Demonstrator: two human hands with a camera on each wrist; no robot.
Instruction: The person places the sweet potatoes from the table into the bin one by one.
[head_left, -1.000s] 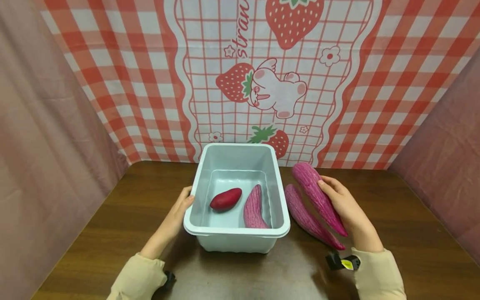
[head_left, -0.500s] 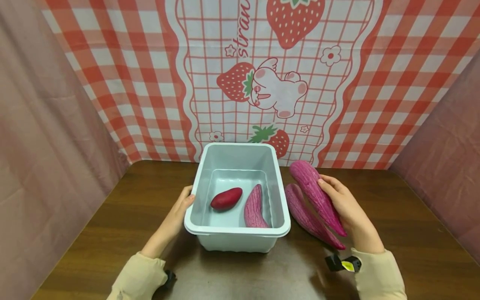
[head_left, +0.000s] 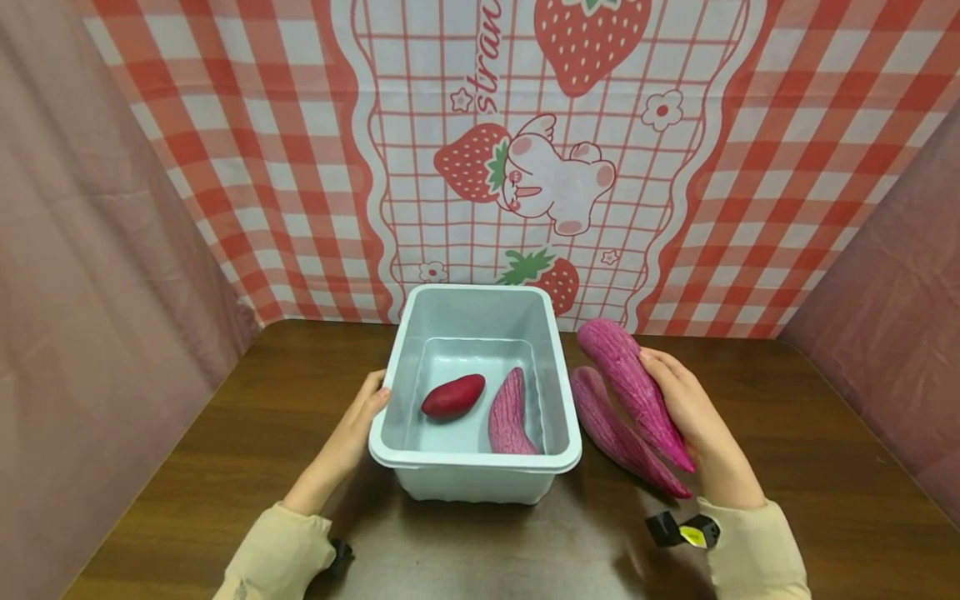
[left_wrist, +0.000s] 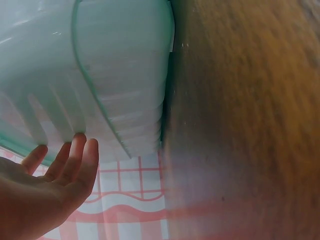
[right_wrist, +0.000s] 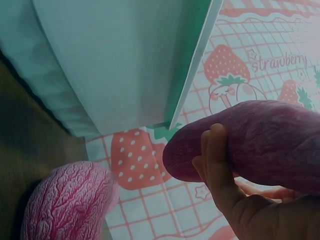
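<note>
My right hand [head_left: 686, 408] grips a long, wrinkled magenta sweet potato [head_left: 633, 375], thumb and fingers round it, its blunt end tilted up toward the tub. Another pink, wrinkled sweet potato [head_left: 615, 429] lies on the table just below it; the right wrist view shows the blunt end of this pink sweet potato [right_wrist: 70, 202]. With its thumb at the rim, my left hand [head_left: 360, 421] rests against the left side of a pale blue-grey plastic tub [head_left: 476, 461]. In the left wrist view its extended fingers [left_wrist: 86, 167] touch the outer wall.
Inside the tub lie a smooth dark red sweet potato [head_left: 453, 397] and a streaked pink one [head_left: 510, 417]. A strawberry-print checked cloth [head_left: 300, 167] hangs behind the brown wooden table [head_left: 247, 433]. Pink curtains [head_left: 97, 250] stand at both sides.
The held sweet potato has shifted slightly left, its blunt end now a little nearer the tub. My left hand and the tub stay in place.
</note>
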